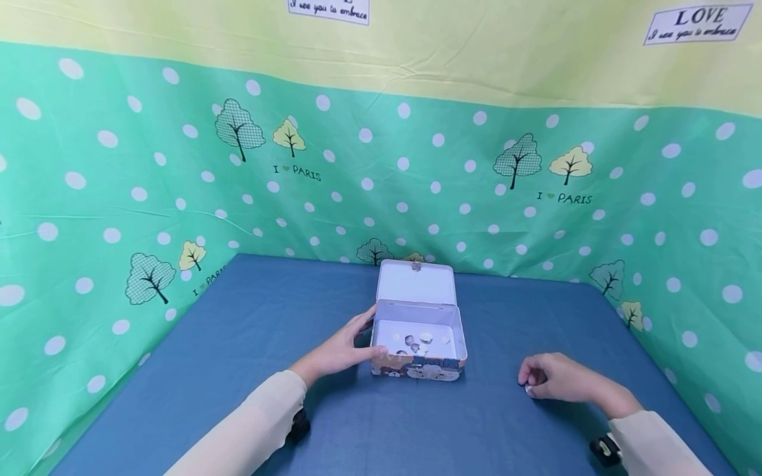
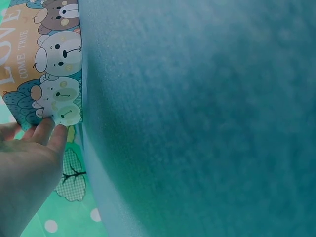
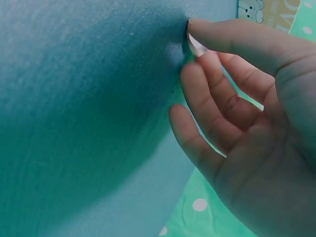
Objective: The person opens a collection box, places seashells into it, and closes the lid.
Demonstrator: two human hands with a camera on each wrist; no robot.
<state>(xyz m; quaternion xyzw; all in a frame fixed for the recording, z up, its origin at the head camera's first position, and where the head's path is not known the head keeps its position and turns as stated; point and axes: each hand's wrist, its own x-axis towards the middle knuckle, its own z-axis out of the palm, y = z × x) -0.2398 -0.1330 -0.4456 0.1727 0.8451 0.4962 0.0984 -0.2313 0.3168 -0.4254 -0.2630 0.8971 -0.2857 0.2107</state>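
A tin box [image 1: 419, 368] with bear pictures on its outside stands with its hinged lid [image 1: 415, 283] raised. Several small, whitish and dark shell-like pieces [image 1: 425, 338] lie on its floor. At the box's left side is my left hand [image 1: 342, 350], thumb on the front left rim and fingers extended toward the back corner. The left wrist view shows fingertips [image 2: 58, 132] touching the printed wall. To the right of the box, just above the table, my right hand [image 1: 562, 378] pinches a small shiny white shell-like piece [image 3: 196, 47] between thumb and finger; its exact kind is unclear.
A dark blue cloth covers the table [image 1: 286, 301]. Green and yellow printed fabric [image 1: 405, 172] hangs behind and along both sides. The raised lid stands at the back of the box. A black wrist strap [image 1: 606, 451] is on the right arm.
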